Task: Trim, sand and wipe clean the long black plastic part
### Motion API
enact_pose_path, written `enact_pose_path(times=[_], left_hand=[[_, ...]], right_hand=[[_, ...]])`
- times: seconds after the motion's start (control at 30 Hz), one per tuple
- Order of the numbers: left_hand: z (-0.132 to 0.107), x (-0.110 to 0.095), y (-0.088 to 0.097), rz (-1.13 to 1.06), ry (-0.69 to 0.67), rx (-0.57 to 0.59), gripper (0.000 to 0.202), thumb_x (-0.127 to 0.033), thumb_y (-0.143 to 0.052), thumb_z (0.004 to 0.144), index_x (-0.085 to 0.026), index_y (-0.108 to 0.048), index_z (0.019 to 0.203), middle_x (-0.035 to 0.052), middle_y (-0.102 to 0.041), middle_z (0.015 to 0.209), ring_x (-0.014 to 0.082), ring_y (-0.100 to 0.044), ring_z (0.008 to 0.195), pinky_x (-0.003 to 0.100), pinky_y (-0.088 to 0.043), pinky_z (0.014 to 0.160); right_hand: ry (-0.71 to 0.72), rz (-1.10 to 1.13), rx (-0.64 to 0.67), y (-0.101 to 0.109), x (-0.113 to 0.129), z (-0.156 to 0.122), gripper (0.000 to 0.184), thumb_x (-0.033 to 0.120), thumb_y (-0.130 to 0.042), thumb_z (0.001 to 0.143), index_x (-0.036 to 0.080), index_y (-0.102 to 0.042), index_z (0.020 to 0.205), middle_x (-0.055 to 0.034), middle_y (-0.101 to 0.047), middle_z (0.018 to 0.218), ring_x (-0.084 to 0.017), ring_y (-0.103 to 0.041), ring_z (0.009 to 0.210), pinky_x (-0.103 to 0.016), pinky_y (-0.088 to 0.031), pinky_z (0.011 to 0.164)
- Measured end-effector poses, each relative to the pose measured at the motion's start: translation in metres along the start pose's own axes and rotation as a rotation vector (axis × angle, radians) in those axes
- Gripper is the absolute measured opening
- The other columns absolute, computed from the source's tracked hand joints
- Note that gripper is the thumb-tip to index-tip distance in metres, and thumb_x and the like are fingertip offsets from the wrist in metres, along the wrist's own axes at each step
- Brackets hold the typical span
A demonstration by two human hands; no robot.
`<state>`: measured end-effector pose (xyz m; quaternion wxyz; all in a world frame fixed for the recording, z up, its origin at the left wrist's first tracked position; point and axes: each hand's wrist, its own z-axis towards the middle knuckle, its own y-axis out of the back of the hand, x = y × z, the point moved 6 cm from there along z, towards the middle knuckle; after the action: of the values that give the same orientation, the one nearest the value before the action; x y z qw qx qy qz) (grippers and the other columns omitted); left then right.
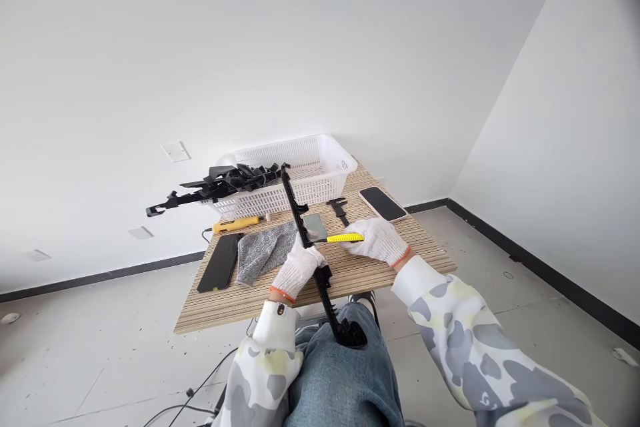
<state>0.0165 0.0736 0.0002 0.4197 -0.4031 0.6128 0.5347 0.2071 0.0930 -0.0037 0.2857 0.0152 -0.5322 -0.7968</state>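
The left hand (299,267) is clasping the strip (327,293) mid-length, seemingly light, stiff plastic, while the right hand (377,240) is pinching the knife (345,237).

Bare white walls (250,47) across top and right of frame, blank cover plates (175,151) centre left, black baseboard (525,260) beneath. Speckled grey floor (100,360), striped wooden table (400,260) mid-frame, cables (200,390) lower left.

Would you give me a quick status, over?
Left hand gripping long black part, lower end on knee. Right hand holding yellow tool against it. Nothing obstructing.
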Motion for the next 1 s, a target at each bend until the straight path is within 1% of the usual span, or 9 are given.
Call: enact_pose_path(times=[0.07,0.13,0.2,0.27,0.4,0.53,0.63,0.83,1.0], left_hand=[[-0.003,-0.001,-0.002,-0.069,-0.046,0.046,0.044,-0.017,-0.061,0.069,-0.021,-0.059,0.114,-0.0048,-0.059,0.065,0.0139,-0.057,0.060,0.028,-0.052,0.070],[-0.005,-0.001,-0.003,-0.114,-0.074,0.057,0.048,-0.018,-0.061,0.069,-0.021,-0.058,0.117,-0.0054,-0.059,0.067,0.0133,-0.056,0.060,0.027,-0.052,0.070],[-0.005,-0.002,-0.001,-0.122,-0.077,0.025,0.052,-0.017,-0.061,0.066,-0.022,-0.057,0.118,-0.0056,-0.060,0.069,0.0133,-0.056,0.061,0.027,-0.052,0.072],[-0.005,-0.002,0.001,-0.092,-0.055,-0.016,0.055,-0.015,-0.063,0.064,-0.023,-0.058,0.119,-0.0052,-0.062,0.072,0.0136,-0.056,0.064,0.027,-0.052,0.073],[-0.003,-0.001,0.000,-0.038,-0.016,-0.026,0.058,-0.011,-0.062,0.064,-0.023,-0.058,0.120,-0.0052,-0.062,0.072,0.0134,-0.055,0.063,0.027,-0.051,0.072],[-0.001,-0.001,-0.003,-0.068,-0.085,0.003,0.059,-0.011,-0.061,0.065,-0.023,-0.057,0.123,-0.0029,-0.067,0.081,0.0139,-0.060,0.069,0.027,-0.053,0.078],[0.001,0.002,-0.003,-0.075,-0.107,-0.003,0.064,-0.009,-0.062,0.065,-0.022,-0.055,0.127,-0.0002,-0.070,0.087,0.0155,-0.064,0.077,0.029,-0.054,0.084],[0.003,0.006,-0.008,-0.097,-0.066,0.019,0.072,-0.012,-0.068,0.066,-0.022,-0.051,0.135,-0.0012,-0.068,0.082,0.0159,-0.063,0.074,0.030,-0.055,0.080],[0.001,0.002,-0.010,-0.115,-0.054,0.021,0.071,-0.013,-0.068,0.063,-0.022,-0.052,0.132,-0.0029,-0.066,0.076,0.0156,-0.060,0.068,0.030,-0.054,0.075]], right_hand=[[0.065,-0.014,0.022,-0.005,0.005,-0.003,0.028,0.045,-0.065,0.086,0.026,-0.080,0.099,-0.0036,-0.080,0.088,-0.020,-0.072,0.078,-0.029,-0.045,0.068],[0.111,-0.006,0.034,-0.010,0.010,-0.004,0.032,0.035,-0.065,0.085,0.024,-0.076,0.113,-0.0048,-0.080,0.100,-0.021,-0.073,0.086,-0.029,-0.049,0.075],[0.123,0.004,0.028,-0.013,0.014,-0.004,0.040,0.025,-0.065,0.083,0.022,-0.072,0.123,-0.0069,-0.079,0.111,-0.023,-0.073,0.095,-0.031,-0.051,0.081],[0.105,0.015,0.010,-0.013,0.015,-0.003,0.043,0.020,-0.063,0.082,0.021,-0.070,0.125,-0.0080,-0.078,0.115,-0.023,-0.072,0.101,-0.031,-0.051,0.086],[0.051,0.051,0.036,-0.013,0.014,-0.001,0.035,0.023,-0.063,0.083,0.023,-0.072,0.117,-0.0073,-0.079,0.108,-0.023,-0.072,0.097,-0.030,-0.049,0.084],[0.025,0.038,0.145,-0.017,0.019,0.001,0.019,0.032,-0.064,0.082,0.022,-0.075,0.095,-0.0055,-0.078,0.086,-0.021,-0.070,0.077,-0.029,-0.041,0.068],[0.018,0.009,0.181,-0.019,0.025,0.005,0.017,0.036,-0.064,0.083,0.022,-0.073,0.084,-0.0050,-0.075,0.076,-0.020,-0.067,0.069,-0.029,-0.034,0.062],[-0.024,0.004,0.142,-0.014,0.027,0.008,0.017,0.035,-0.063,0.085,0.021,-0.072,0.082,-0.0057,-0.075,0.076,-0.019,-0.066,0.069,-0.028,-0.032,0.061],[-0.033,0.000,0.151,-0.015,0.025,0.009,0.016,0.035,-0.066,0.084,0.021,-0.073,0.082,-0.0061,-0.076,0.078,-0.019,-0.067,0.070,-0.028,-0.033,0.062]])
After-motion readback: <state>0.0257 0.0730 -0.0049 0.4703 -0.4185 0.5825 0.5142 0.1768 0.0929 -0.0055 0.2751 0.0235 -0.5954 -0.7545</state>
